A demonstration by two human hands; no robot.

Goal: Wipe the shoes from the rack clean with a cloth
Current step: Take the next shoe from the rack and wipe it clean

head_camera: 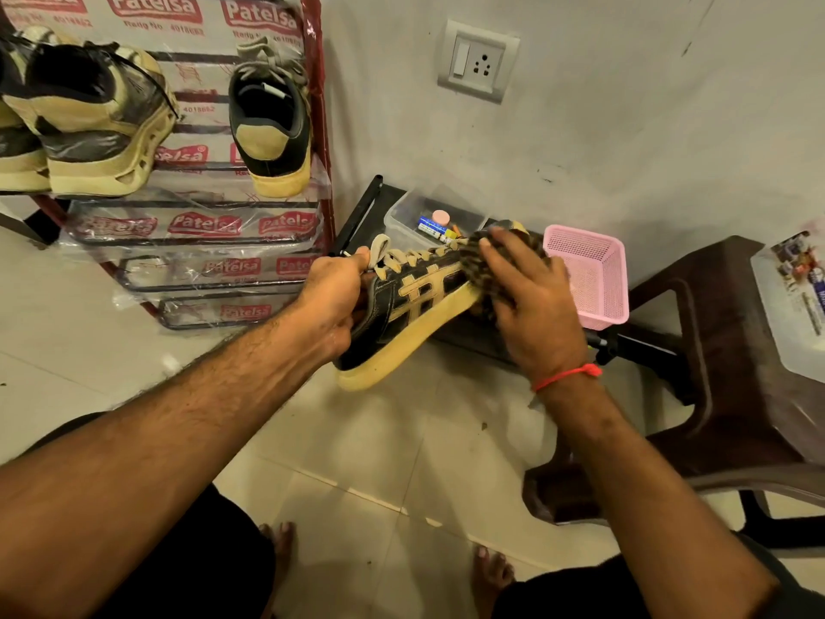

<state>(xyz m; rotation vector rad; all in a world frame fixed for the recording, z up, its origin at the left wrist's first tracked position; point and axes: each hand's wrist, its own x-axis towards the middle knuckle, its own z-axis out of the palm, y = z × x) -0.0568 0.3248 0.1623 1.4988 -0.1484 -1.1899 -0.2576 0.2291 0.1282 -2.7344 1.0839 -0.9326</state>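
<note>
While left hand grips shoe | right hand presses cloth | rack wrap reads "Patelsa"

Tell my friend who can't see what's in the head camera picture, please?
A person's left hand holds up a black and tan shoe while the right hand presses a striped cloth on its toe. More shoes sit on a rack at left.
</note>
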